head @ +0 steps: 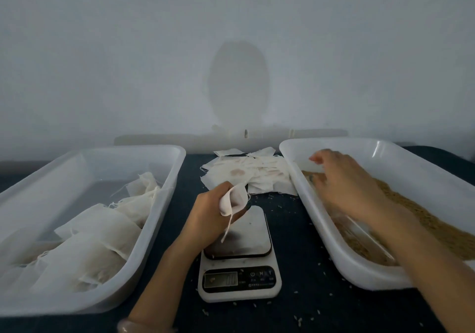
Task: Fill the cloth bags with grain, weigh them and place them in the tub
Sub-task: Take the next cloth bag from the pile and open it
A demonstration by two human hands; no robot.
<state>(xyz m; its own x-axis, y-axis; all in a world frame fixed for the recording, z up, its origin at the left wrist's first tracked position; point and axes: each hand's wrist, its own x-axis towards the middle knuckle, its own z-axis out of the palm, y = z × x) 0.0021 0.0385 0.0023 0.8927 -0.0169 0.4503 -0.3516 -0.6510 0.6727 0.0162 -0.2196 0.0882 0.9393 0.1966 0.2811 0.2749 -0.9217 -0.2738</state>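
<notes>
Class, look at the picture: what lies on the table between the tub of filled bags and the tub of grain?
In the head view: the scale, a pile of empty bags behind it, and the left hand holding one bag.

My dark table point(303, 232) carries the tub point(159, 219) at left, the scale point(240, 278) at centre, the grain tray point(318, 219) at right, empty bags point(254, 173) behind, and scattered grains point(298, 320).

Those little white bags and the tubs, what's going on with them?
A person is filling small cloth bags with grain. The left hand holds an open bag just above the scale, whose plate has no bag on it. The right hand reaches into the right tub, which holds grain. A pile of empty bags lies behind the scale. The left tub already holds several filled bags.
</notes>
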